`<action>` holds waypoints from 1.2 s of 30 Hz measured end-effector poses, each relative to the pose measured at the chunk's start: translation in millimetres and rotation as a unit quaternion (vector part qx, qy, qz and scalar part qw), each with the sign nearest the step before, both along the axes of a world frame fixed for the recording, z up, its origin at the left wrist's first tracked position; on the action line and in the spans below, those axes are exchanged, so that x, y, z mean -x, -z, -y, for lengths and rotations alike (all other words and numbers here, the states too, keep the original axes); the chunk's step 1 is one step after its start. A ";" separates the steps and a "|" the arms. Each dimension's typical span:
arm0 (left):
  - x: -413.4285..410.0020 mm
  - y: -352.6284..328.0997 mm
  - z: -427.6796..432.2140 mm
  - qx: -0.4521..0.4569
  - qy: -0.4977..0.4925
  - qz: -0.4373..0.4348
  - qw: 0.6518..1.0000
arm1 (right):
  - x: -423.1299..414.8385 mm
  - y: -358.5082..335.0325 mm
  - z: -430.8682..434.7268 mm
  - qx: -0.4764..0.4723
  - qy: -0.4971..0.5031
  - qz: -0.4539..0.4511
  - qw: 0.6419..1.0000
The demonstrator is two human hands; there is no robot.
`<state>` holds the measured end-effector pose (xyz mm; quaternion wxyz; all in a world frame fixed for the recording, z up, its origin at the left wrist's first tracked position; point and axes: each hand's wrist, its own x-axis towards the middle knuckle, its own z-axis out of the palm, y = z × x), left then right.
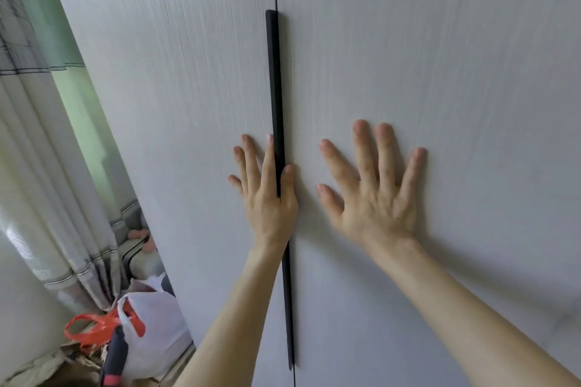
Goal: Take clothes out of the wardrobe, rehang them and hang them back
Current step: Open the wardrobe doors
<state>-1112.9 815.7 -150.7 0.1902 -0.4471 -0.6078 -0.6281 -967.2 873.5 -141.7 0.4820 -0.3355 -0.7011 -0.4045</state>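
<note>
A pale curtain (47, 166) hangs by the green wall at the far left, with a red bag (91, 331) and a white plastic bag (157, 333) on the floor below it. Next comes the wardrobe (173, 104), both doors shut and meeting at a long black handle (273, 72). My left hand (267, 198) lies on the left door, fingers straight, the handle running between forefinger and thumb (not a real grip, as far as I can see). My right hand (374, 201) presses flat on the right door, fingers spread. No clothes or hangers show; I judge they are inside. Either nothing is out yet, or everything is already back: I cannot tell which.
</note>
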 end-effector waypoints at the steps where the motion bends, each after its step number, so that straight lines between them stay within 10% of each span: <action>1: -6.6 0.4 0.8 -0.015 0.003 0.030 0.999 | -0.4 0.3 1.1 0.004 -0.003 0.001 1.000; 15: -42.1 -21.1 64.9 -0.010 0.026 0.200 0.979 | -12.4 1.8 5.6 0.003 -0.002 0.019 1.000; 22: -8.7 -32.1 182.0 0.045 0.081 0.194 0.977 | -21.4 -14.2 47.4 0.194 -0.077 0.042 0.977; 24: 3.3 -36.7 220.6 0.077 0.069 0.186 0.977 | -14.6 -6.3 79.6 0.298 -0.149 0.042 0.942; 29: 32.8 -45.8 291.7 0.140 0.037 0.179 0.973 | 22.1 18.1 178.0 0.532 -0.431 0.083 0.724; 36: 85.1 -36.1 359.1 0.130 0.009 0.204 0.970 | 115.0 53.1 268.0 0.491 -0.514 0.197 0.676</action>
